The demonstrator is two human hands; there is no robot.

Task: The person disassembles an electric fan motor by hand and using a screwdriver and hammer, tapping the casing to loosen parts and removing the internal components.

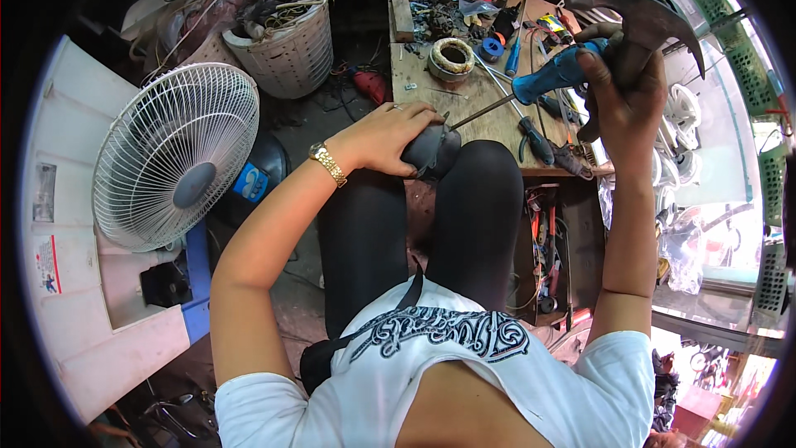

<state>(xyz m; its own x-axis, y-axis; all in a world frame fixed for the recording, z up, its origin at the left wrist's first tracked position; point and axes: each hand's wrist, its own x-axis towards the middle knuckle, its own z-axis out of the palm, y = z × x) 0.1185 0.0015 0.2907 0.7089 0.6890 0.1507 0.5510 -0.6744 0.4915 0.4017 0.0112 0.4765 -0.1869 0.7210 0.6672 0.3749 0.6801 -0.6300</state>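
Steadying a dark motor housing (431,151) on the knee just below the counter (464,104), the left hand (390,137) closes over it. The right hand (618,87) grips both hammer (638,8) and blue-handled screwdriver (539,79), whose tip meets the housing. Prying seems underway; separating the tools likely comes next.

the wooden workbench (489,116) was crowded at the back with a copper wire coil (452,58), loose tools and small parts, so a hand had little room there. the front strip of wood near the knees was mostly bare. the raised claw hammer (638,8) and the long screwdriver (531,83) crossed the space over the bench on the right. on the left, a white fan (174,153) and a white basket (286,50) blocked the floor.
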